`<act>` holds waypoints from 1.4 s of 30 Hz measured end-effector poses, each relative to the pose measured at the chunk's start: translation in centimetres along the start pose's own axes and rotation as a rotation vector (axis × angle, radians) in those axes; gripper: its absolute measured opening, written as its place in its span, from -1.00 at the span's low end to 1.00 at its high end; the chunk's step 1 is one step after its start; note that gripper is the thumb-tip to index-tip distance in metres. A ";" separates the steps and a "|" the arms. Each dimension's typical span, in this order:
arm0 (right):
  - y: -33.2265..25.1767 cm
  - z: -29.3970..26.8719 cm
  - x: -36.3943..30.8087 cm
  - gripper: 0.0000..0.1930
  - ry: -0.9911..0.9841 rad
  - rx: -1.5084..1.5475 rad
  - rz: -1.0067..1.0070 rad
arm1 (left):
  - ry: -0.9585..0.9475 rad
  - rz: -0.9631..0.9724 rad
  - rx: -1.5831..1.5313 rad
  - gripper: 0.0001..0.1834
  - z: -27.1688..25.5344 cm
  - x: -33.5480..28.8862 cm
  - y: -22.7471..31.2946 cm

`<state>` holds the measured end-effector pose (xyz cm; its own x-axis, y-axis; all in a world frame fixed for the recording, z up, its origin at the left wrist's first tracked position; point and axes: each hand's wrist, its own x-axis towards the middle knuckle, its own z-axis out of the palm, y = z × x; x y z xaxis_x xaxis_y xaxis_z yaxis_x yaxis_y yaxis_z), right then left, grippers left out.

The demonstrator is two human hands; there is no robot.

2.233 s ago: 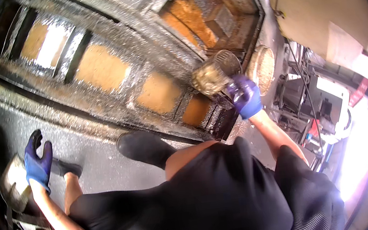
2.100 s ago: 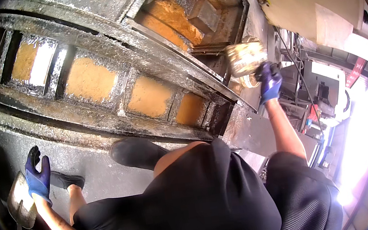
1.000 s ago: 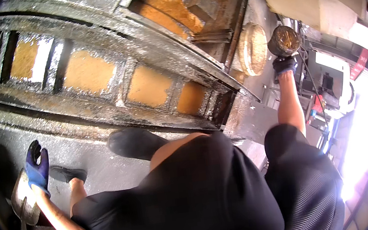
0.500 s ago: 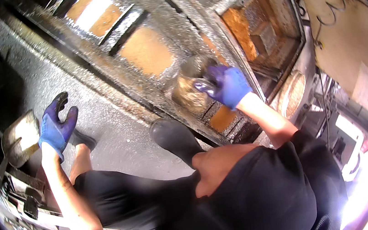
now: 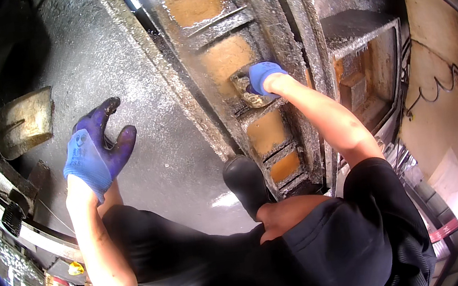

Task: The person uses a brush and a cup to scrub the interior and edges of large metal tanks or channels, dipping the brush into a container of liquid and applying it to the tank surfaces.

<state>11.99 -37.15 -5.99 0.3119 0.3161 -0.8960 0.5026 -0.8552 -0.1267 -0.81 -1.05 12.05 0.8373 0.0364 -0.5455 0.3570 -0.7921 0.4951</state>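
Note:
My right hand (image 5: 266,76), in a blue and purple glove, is closed on a dull metal can (image 5: 245,90). It holds the can over a chip-coated metal trough (image 5: 217,24), whose sections contain tan liquid (image 5: 227,57). The can's lower side is close to the crossbars, and I cannot tell whether it touches them. Part of the can and most of the right fingers are hidden behind the hand. My left hand (image 5: 101,147), gloved alike with dark-stained fingertips, hangs over the grey floor (image 5: 175,167) with fingers apart and holds nothing.
A shovel (image 5: 29,124) with a worn metal blade lies at the left. My dark shoe (image 5: 246,183) stands beside the trough's edge. At the right is a framed machine opening (image 5: 367,80), with a coiled cable (image 5: 439,85) beyond it. Shiny chips cover the machine ledges.
My view has swung, so the trough now runs steeper across it. My right hand has carried the can to another spot along the trough, turning it. My left hand stays spread.

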 end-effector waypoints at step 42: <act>-6.6 -3.2 5.4 -0.74 0.283 0.035 -0.147 | 0.055 0.042 0.060 -0.48 0.5 -0.2 -0.3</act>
<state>12.92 -28.55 -8.63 0.4526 0.5352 -0.7133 0.5323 -0.8039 -0.2654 -1.24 -1.16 11.67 0.8731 0.0350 -0.4863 0.2975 -0.8284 0.4746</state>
